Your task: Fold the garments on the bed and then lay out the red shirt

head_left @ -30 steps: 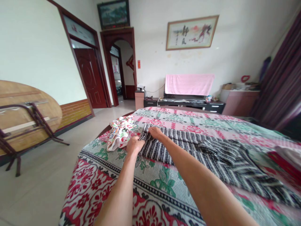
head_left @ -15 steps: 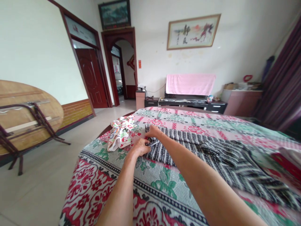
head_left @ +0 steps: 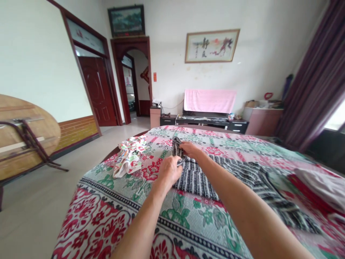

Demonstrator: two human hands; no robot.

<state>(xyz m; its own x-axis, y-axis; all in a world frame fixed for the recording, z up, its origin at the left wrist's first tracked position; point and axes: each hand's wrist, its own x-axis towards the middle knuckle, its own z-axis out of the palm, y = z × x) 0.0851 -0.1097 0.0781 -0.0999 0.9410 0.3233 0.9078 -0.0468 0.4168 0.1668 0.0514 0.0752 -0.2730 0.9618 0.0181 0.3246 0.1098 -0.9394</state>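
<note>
A black-and-white striped knit garment (head_left: 196, 180) lies stretched across the flowered cloth (head_left: 129, 194), its far end reaching toward the right. My left hand (head_left: 170, 169) is closed on the near part of its left edge. Just beyond, my right hand (head_left: 189, 149) pinches the same edge, and a bunched flap of the knit stands up between the two hands. The fingertips are partly hidden by the fabric. To the left of my hands sits a crumpled white garment with a colourful print (head_left: 129, 154), apart from them.
Folded clothes, pale over red (head_left: 320, 187), are stacked at the right. A folded round wooden table (head_left: 29, 133) leans against the left wall. Behind the cloth-covered surface stands a low black cabinet (head_left: 238, 126), with a pink cloth (head_left: 210, 100) draped above it.
Both hands have lifted the left edge of the striped garment and moved it slightly rightward, so it now stands up in a fold. The view has shifted a little to the right.
</note>
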